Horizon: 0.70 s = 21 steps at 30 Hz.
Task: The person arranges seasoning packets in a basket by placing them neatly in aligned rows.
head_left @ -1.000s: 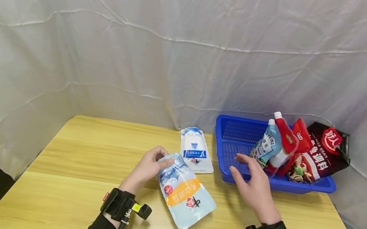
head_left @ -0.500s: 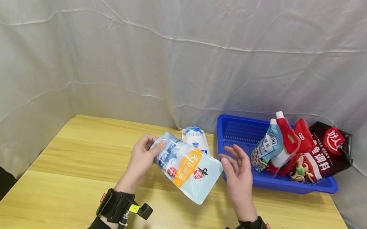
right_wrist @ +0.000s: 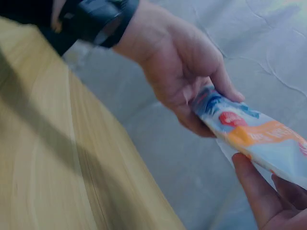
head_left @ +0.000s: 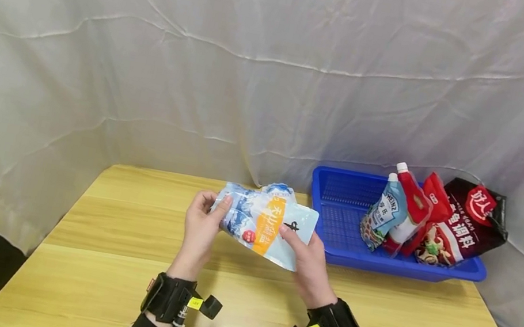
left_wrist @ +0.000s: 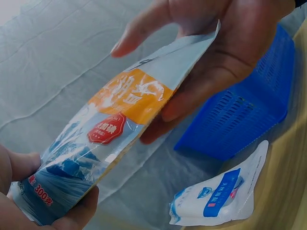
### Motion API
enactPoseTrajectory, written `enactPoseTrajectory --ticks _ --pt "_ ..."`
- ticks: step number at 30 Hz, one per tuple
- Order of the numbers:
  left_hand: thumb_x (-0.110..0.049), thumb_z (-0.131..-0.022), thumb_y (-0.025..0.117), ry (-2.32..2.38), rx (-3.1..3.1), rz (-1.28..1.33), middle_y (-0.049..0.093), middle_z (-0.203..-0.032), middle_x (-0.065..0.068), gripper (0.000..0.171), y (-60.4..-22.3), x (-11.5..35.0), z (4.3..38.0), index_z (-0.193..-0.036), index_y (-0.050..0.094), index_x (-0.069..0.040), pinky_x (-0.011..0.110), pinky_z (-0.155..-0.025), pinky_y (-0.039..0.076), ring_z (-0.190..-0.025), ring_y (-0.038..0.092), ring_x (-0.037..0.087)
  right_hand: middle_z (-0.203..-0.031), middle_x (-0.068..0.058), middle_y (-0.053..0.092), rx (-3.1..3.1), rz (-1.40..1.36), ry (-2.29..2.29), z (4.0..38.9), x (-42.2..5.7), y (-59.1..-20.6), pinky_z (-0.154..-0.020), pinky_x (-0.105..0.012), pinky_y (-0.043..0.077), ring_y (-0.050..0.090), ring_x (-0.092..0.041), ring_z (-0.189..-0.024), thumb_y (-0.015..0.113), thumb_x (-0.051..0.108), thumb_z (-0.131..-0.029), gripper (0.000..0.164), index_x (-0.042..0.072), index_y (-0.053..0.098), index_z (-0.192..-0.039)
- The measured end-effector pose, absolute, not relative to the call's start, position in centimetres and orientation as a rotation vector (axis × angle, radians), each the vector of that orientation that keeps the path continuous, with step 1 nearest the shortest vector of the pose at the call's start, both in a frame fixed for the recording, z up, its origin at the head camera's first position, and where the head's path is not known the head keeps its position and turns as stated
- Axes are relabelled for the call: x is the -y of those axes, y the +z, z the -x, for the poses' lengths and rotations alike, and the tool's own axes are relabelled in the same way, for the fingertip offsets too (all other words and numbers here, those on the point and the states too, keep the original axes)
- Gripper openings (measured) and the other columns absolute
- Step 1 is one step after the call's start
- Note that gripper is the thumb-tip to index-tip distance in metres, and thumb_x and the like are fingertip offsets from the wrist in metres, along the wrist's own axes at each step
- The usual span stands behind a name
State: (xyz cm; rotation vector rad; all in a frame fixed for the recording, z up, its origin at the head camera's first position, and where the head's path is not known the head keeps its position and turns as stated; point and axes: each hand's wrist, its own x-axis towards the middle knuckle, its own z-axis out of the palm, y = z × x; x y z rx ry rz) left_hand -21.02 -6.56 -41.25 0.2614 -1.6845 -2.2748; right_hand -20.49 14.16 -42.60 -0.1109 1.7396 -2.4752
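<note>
A light-blue salt pouch with an orange band is held up over the table between both hands. My left hand pinches its mountain-printed end, thumb in front and fingers behind. At the opposite end is my right hand, its thumb over the printed face in the head view and its fingers behind. In the left wrist view those right fingers lie along the pouch's back. A white-and-blue salt pouch lies on the table behind; in the head view the held one covers most of it.
A blue plastic basket stands at the back right. Leaning in its right part are a light-blue Heinz spout pouch, a red spout pouch, a red packet and a black seasoning bag. A grey curtain hangs behind the wooden table.
My left hand has raised the salt pouch and turned it from slanting to nearly level. My right hand has moved left from beside the basket to the pouch's right end.
</note>
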Motion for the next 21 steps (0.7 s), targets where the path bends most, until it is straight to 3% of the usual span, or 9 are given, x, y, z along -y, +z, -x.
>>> enactPoseTrajectory --ticks 14,21 --pt "-0.008 -0.100 0.069 -2.340 1.741 -0.188 0.055 -0.130 0.015 0.021 -41.3 6.3 20.9 -0.107 0.051 -0.001 0.023 -0.068 0.059 -0.090 0.063 0.016 -0.112 -0.007 0.072 -1.725 0.088 -2.424 21.7 -15.3 -43.5 -0.083 -0.037 0.063 0.075 -0.022 -0.098 0.069 0.005 -0.098 0.044 -0.004 0.051 -0.137" --pt "-0.010 -0.099 0.070 -2.372 1.821 -0.066 0.056 -0.130 0.017 0.040 -41.0 7.1 20.9 -0.130 0.047 0.002 0.022 -0.071 0.056 -0.094 0.062 0.014 -0.110 -0.007 0.073 -1.755 0.203 -2.389 22.0 -16.8 -42.3 -0.082 -0.036 0.063 0.075 -0.022 -0.096 0.068 0.004 -0.098 0.037 0.000 0.054 -0.132"
